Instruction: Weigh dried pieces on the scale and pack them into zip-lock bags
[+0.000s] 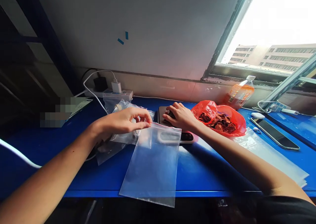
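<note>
My left hand (133, 120) pinches the top corner of a clear zip-lock bag (158, 164), which has a red line along its closure. The bag looks flat, and its lower end hangs over the table's front edge. My right hand (181, 116) reaches over a small kitchen scale (163, 113). Its fingers curl round something dark on the platform, mostly hidden beneath them. The scale's front panel (187, 137) shows partly through the bag. Right of that hand lies an open red plastic bag (240, 122) with dried reddish-brown pieces (222, 122) inside.
More clear bags (123, 135) lie behind my left hand; a flat stack (274, 158) is at the right. A phone (275, 133), an earbud case (258, 115) and an orange drink bottle (240, 92) stand or lie further right. A charger (116, 86) trails a white cable.
</note>
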`<state>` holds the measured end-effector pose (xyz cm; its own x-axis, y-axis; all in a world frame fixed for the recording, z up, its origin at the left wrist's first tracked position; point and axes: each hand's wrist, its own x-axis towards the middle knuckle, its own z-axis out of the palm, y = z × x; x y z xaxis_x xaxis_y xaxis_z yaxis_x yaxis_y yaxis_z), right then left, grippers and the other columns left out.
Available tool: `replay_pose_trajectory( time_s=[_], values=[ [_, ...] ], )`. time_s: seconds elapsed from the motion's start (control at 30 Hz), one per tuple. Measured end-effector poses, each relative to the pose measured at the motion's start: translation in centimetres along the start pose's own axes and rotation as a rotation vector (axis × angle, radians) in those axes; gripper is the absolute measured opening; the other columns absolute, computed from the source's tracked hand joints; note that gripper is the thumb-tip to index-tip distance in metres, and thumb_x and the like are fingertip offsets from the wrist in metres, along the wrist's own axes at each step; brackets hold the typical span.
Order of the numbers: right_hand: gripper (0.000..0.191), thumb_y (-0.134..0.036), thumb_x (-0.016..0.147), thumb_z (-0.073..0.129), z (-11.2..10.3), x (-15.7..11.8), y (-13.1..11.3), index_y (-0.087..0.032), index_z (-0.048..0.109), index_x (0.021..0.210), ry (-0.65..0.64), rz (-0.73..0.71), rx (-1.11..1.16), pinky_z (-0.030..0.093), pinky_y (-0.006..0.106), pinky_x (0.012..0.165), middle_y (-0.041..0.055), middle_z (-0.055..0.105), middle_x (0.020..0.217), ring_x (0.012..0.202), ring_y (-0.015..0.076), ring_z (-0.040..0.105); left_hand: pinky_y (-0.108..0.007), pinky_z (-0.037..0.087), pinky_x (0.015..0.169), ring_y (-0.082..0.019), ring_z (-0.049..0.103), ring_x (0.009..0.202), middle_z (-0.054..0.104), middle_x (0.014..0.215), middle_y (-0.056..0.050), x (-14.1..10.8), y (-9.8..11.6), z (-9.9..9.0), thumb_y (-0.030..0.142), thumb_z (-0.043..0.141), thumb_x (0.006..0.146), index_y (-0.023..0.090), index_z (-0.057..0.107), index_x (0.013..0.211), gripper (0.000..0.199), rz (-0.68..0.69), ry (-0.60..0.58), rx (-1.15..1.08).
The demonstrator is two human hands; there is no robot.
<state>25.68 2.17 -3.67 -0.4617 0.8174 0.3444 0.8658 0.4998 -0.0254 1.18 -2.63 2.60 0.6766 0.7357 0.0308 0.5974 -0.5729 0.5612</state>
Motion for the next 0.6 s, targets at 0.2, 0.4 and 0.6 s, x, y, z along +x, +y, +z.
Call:
replay_pose_trajectory(
  time_s=[0.2, 0.4, 0.6],
  values=[
    [0.030, -0.045, 0.091, 0.049, 0.5, 1.0, 0.2, -0.018, 0.062, 0.087, 0.052, 0.013, -0.004, 0.039, 0.028, 0.069, 0.0090, 0.060, 0.091, 0.083, 0.0197, 0.054, -0.022, 0.040, 0.063, -0.012, 0.056, 0.074, 0.065, 0.085, -0.002, 0.1, 0.0, 0.4, 0.030, 0.054, 0.084, 0.016, 0.064, 0.085, 0.017, 0.014, 0.090, -0.033],
    [0.019, -0.030, 0.085, 0.053, 0.6, 2.2, 1.7, -0.017, 0.059, 0.072, 0.198, 0.014, 0.136, 0.035, 0.026, 0.065, 0.0040, 0.061, 0.074, 0.067, 0.0140, 0.051, -0.022, 0.041, 0.062, -0.012, 0.055, 0.074, 0.064, 0.083, -0.002, 0.4, -0.1, 1.0, 0.031, 0.054, 0.085, 0.016, 0.064, 0.085, 0.018, 0.026, 0.125, -0.005],
    [0.035, -0.051, 0.084, 0.055, -2.4, 2.3, 0.1, -0.017, 0.055, 0.077, 0.208, 0.241, 0.804, 0.032, 0.022, 0.048, -0.0004, 0.054, 0.063, 0.054, 0.0105, 0.050, -0.023, 0.040, 0.062, -0.013, 0.055, 0.072, 0.065, 0.080, -0.002, 0.8, 0.2, 1.7, 0.029, 0.052, 0.085, 0.016, 0.065, 0.084, 0.018, 0.066, 0.171, 0.104]
  ],
)
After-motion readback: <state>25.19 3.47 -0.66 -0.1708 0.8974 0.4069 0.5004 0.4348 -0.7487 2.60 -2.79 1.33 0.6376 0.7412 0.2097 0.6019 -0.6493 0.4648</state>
